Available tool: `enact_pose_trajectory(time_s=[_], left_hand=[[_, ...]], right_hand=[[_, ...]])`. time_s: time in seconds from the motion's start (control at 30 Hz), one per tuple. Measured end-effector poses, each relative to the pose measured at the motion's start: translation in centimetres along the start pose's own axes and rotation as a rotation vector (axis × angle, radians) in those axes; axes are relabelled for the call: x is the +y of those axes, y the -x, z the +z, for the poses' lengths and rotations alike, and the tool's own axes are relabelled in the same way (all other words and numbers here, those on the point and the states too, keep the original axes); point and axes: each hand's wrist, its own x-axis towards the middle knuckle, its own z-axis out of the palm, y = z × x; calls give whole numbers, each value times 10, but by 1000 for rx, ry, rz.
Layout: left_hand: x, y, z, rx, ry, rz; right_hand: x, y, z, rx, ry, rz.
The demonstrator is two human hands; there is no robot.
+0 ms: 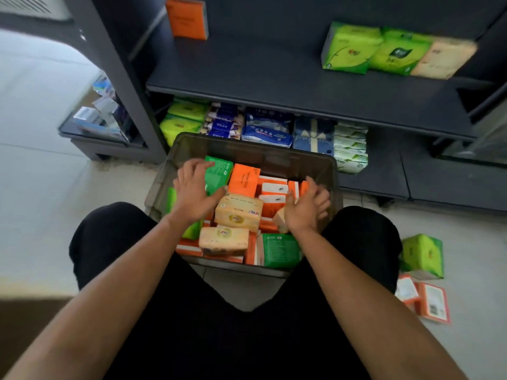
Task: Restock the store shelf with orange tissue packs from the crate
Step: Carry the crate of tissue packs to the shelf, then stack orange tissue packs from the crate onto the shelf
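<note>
From the head camera I look down into the dark crate point(247, 152), wedged between my knees and packed with orange tissue packs point(244, 180), beige packs point(238, 212) and green packs point(279, 250). My left hand point(193, 192) hovers at ten o'clock over the crate, fingers spread and relaxed above a green pack, gripping nothing. My right hand point(307, 208) sits at three o'clock, fingers loosely curled by the orange packs (I cannot tell whether it pinches one). On the shelf point(274, 80), one orange pack point(186, 19) stands at eleven o'clock; lime packs point(351, 48) sit at one o'clock.
</note>
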Motion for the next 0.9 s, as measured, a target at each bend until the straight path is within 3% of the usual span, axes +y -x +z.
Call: enact_pose_trajectory(time_s=[0.13,0.3,0.53,0.77,0.9], left_hand=[[-16,22,14,-213,-90,87],[-15,26,19,-295,-205,63],[-13,38,35,-511,-48,-14],[-8,39,47,-492,88,-223],[-15,36,45,-450,264,-326]], right_hand=[[8,26,19,-244,24,-93],[13,36,30,-509,75,-171],[13,42,35,-648,56,-147],[10,40,32,-830,-59,-30],[9,39,36,-724,-151,-15]])
